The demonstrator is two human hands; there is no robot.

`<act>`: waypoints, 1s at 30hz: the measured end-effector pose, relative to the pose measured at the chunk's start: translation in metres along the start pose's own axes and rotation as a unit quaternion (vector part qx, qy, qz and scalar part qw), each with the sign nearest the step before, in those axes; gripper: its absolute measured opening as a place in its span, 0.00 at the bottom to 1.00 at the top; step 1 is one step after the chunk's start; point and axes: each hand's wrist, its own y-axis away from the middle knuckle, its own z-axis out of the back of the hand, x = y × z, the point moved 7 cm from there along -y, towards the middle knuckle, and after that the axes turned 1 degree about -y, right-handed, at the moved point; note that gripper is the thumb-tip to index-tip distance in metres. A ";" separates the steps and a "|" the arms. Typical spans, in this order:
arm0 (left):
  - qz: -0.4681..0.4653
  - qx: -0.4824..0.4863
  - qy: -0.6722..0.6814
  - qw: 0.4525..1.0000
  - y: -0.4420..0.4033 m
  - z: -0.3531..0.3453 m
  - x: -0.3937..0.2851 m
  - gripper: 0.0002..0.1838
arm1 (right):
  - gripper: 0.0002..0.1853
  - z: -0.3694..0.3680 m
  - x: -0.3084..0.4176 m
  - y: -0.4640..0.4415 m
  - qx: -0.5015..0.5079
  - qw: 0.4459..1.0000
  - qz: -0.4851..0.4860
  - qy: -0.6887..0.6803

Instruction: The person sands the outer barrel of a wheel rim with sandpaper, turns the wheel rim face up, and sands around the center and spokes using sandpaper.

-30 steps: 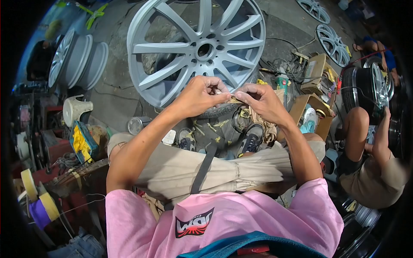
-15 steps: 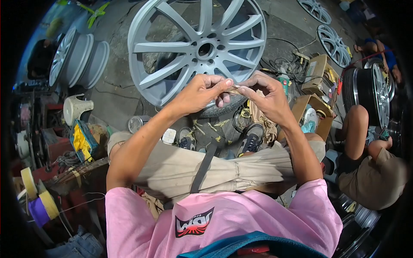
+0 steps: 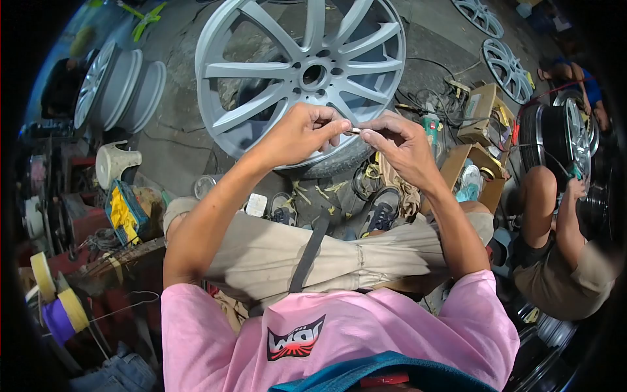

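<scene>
Between the fingertips of both hands is a small, thin, pale roll (image 3: 354, 130), like a rolled-up scrap of paper; its exact material is too small to make out. My left hand (image 3: 312, 132) pinches its left end between thumb and fingers. At the other end, my right hand (image 3: 400, 142) pinches it the same way. Just beyond the hands stands a large grey multi-spoke car wheel rim (image 3: 219, 123), tilted against a tire (image 3: 333, 163) that shows below it. Neither hand touches the rim.
At left stand more grey rims (image 3: 134, 91), a white stool (image 3: 117, 163) and a blue basket (image 3: 129, 219) with yellow cloth. Cardboard boxes (image 3: 483, 114) and cables lie at right. A co-worker's knee (image 3: 541, 189) is beside a dark wheel (image 3: 558, 137).
The brownish piece that hung between my fingers now shows as a thin, tight roll. Both hands stay close together. The co-worker's arm at right has risen toward the wheel.
</scene>
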 end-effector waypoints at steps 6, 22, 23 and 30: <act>0.032 0.051 0.161 0.985 0.000 0.007 0.011 0.17 | 0.15 -0.005 0.041 0.008 -0.074 0.945 0.248 0.198; -0.278 -0.554 -0.230 0.750 0.072 0.170 -0.099 0.08 | 0.08 -0.030 -0.068 -0.071 -0.133 0.945 0.137 0.265; -0.274 -0.558 -0.229 0.749 0.072 0.175 -0.092 0.08 | 0.08 -0.033 -0.078 -0.075 -0.135 0.949 0.110 0.261; -0.241 -0.519 -0.278 0.772 0.076 0.182 -0.079 0.13 | 0.08 -0.047 -0.097 -0.086 -0.136 0.930 0.141 0.311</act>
